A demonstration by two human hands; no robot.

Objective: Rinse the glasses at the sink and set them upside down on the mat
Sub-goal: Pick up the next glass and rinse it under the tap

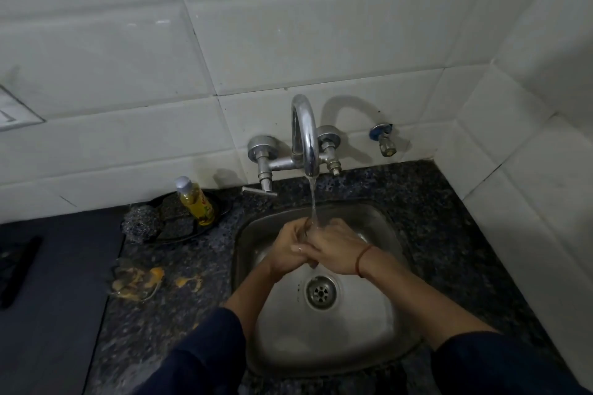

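Both my hands are together under the running stream from the tap (305, 138), over the steel sink (378, 314). My left hand (290, 248) and my right hand (337, 250) curl round a clear glass (305, 229). Only a bit of its rim shows between the fingers, where the water falls. A dark mat (57, 282) lies on the counter at the far left. Clear glassware with yellow print (138, 279) sits on the counter between the mat and the sink; its shape is hard to make out.
A dish behind the sink's left corner holds a yellow soap bottle (195, 202), a steel scrubber (141, 223) and dark scouring pads. The tap lever (260, 191) sticks out to the left. White tiled walls close in behind and on the right. The drain (321, 292) is open.
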